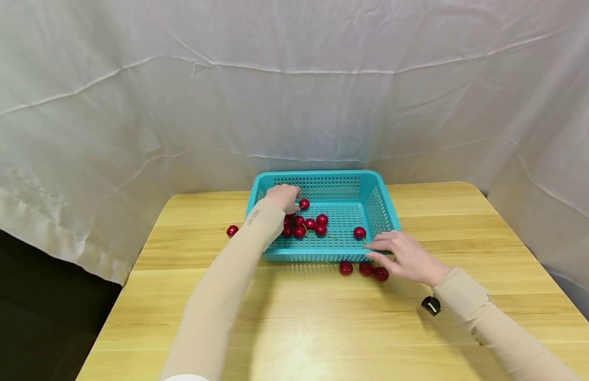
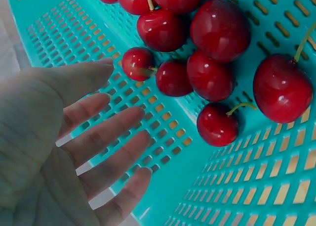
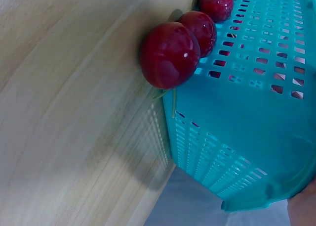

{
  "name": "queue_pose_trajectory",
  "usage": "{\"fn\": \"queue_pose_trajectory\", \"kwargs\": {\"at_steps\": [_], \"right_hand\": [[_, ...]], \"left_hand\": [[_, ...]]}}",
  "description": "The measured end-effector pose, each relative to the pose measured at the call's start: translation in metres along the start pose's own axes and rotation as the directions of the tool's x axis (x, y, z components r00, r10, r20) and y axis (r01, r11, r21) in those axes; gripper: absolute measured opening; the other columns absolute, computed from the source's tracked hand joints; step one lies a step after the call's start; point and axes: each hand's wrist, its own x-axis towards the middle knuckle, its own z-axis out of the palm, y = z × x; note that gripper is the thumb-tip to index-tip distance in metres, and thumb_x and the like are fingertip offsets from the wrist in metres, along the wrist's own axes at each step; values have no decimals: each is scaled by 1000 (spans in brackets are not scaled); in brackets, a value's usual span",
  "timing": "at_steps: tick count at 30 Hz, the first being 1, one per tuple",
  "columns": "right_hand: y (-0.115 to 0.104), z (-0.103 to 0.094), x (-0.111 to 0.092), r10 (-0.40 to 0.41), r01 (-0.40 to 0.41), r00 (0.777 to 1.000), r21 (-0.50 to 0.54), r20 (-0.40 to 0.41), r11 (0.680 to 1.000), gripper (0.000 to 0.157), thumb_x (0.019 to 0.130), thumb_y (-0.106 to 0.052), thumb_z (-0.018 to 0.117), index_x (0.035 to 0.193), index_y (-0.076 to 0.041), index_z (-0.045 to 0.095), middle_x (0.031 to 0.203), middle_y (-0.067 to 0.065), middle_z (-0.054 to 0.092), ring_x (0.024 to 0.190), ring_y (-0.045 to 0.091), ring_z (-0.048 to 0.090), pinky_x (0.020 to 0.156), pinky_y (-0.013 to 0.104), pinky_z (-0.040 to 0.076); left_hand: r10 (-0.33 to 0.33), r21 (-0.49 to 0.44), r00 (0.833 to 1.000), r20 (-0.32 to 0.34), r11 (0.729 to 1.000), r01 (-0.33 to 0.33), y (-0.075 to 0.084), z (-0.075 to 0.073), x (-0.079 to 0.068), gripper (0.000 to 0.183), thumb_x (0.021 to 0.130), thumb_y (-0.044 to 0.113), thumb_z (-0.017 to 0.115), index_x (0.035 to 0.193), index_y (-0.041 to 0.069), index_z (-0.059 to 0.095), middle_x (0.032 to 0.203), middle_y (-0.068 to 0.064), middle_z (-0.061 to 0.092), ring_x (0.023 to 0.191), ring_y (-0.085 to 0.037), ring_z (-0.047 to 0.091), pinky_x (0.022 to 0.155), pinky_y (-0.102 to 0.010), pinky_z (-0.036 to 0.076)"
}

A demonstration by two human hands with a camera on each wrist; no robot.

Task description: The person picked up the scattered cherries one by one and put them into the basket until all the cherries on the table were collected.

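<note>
A turquoise plastic basket with slotted walls holds several red cherries, most of them grouped at its left end. My left hand is inside that end, beside the cherries. In the left wrist view its fingers are extended and spread near the basket wall, with nothing between them and the thumb. At the front right corner, my right hand holds the basket's rim, fingers over the top and thumb on the outer side. In the right wrist view only a sliver of this hand shows.
Three cherries lie on the wooden table against the basket's front wall, near the right hand. Another cherry lies left of the basket. A pale cloth curtain hangs behind the table. A small black device sits at the right wrist.
</note>
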Motion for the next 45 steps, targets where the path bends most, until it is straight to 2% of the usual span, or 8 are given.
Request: {"fn": "queue_pose_trajectory", "kwargs": {"at_steps": [11, 18, 25, 31, 34, 37, 40, 45], "right_hand": [[-4, -6, 2, 32, -31, 999, -12, 37, 999, 19, 89, -16, 75, 106, -8, 79, 99, 5, 77, 93, 21, 72, 83, 43, 59], [-13, -8, -2, 48, -49, 998, -39, -27, 998, 27, 87, -16, 77, 112, -7, 76, 104, 6, 73, 96, 20, 67, 81, 41, 59], [-24, -7, 0, -22, 18, 986, -25, -164, 1000, 31, 81, -8, 79, 111, -5, 73, 104, 5, 70, 95, 19, 65, 77, 39, 59], [-40, -6, 8, -57, 53, 984, -30, -171, 998, 31, 83, -7, 78, 113, -4, 73, 108, 6, 70, 100, 21, 67, 84, 37, 58], [-46, -2, 13, -64, 61, 987, -25, -150, 998, 25, 90, -14, 74, 114, -5, 73, 110, 6, 70, 101, 21, 67, 87, 38, 57], [-49, 3, 17, -66, 64, 988, -23, -140, 998, 27, 101, -27, 62, 114, -6, 73, 110, 5, 71, 102, 21, 67, 88, 40, 57], [-49, 10, 18, -58, 56, 988, -21, -145, 998, 28, 101, -29, 61, 114, -6, 73, 109, 5, 71, 100, 22, 67, 86, 41, 58], [-48, 22, 16, -38, 36, 990, -19, -135, 999, 33, 87, -13, 77, 119, -6, 71, 110, 7, 72, 100, 24, 69, 85, 43, 58]], "left_hand": [[30, -40, 999, -15, 999, -31, -11, -22, -21, 47, 101, 33, 61, 143, 14, 53, 142, -7, 60, 127, -26, 60, 105, -43, 51], [40, 43, 976, -214, 999, -31, -32, -30, -43, 40, 100, 28, 62, 136, 13, 56, 132, -8, 67, 118, -31, 65, 100, -51, 52], [28, 5, 900, -435, 1000, -28, -60, -24, -67, 40, 100, 21, 56, 139, 13, 53, 140, -11, 61, 123, -35, 58, 103, -54, 48], [40, 2, 798, -601, 999, -49, -81, -2, -88, 39, 101, 17, 51, 139, 10, 55, 139, -12, 61, 126, -36, 57, 102, -53, 48], [39, -16, 743, -668, 998, -67, -92, 13, -94, 37, 100, 13, 51, 137, 8, 57, 138, -14, 61, 124, -38, 57, 100, -55, 48], [30, -28, 717, -697, 997, -69, -103, 30, -98, 38, 99, 11, 51, 136, 8, 57, 139, -15, 60, 124, -40, 57, 99, -56, 49], [24, -18, 735, -678, 999, -49, -113, 46, -101, 40, 99, 12, 50, 138, 9, 55, 144, -17, 56, 127, -42, 56, 99, -57, 49], [14, 6, 819, -573, 1000, -13, -121, 70, -106, 43, 100, 16, 51, 143, 12, 51, 154, -17, 46, 136, -43, 49, 106, -59, 45]]}}
